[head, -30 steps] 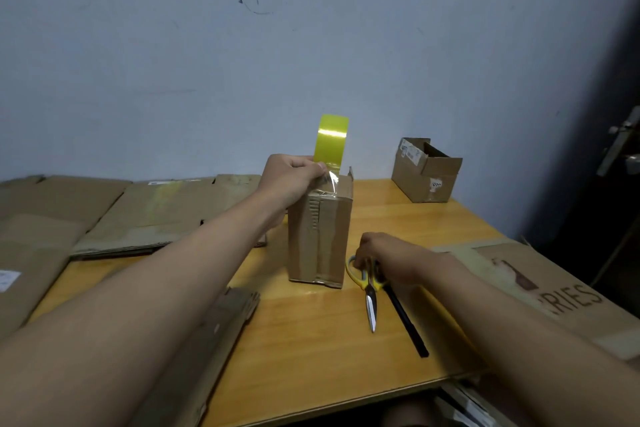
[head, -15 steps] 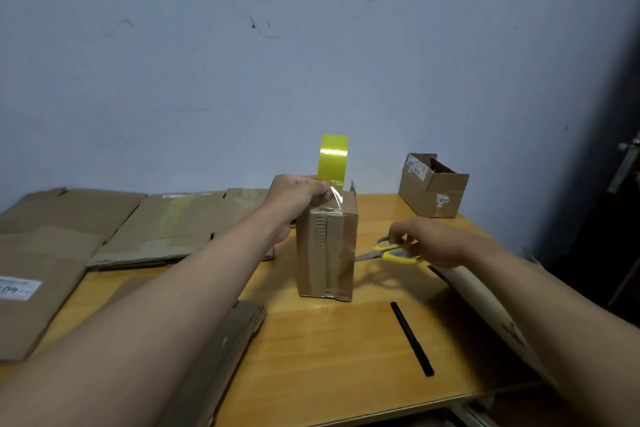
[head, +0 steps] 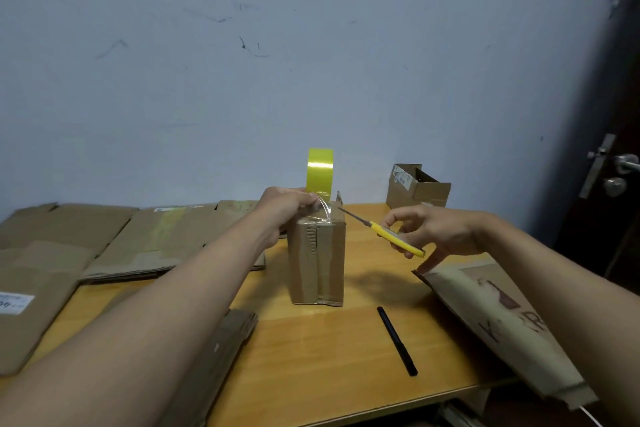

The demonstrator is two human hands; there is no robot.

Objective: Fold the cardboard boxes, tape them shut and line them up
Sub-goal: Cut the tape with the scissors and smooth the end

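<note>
A tall, narrow cardboard box [head: 317, 262] stands upright at the centre of the frame on a wooden worktop [head: 311, 357], its brown front creased and taped down the middle. The left hand [head: 285, 206] grips a yellow tape roll [head: 320, 172] on the box top, a clear strip stretched over the edge. The right hand [head: 433, 231] holds yellow-handled scissors [head: 381, 231], blades pointing at the strip. One open small box [head: 417, 186] sits at the back right. One black pen [head: 397, 340] lies lower right. Flattened cardboard sheets [head: 104, 239] cover the left side.
</note>
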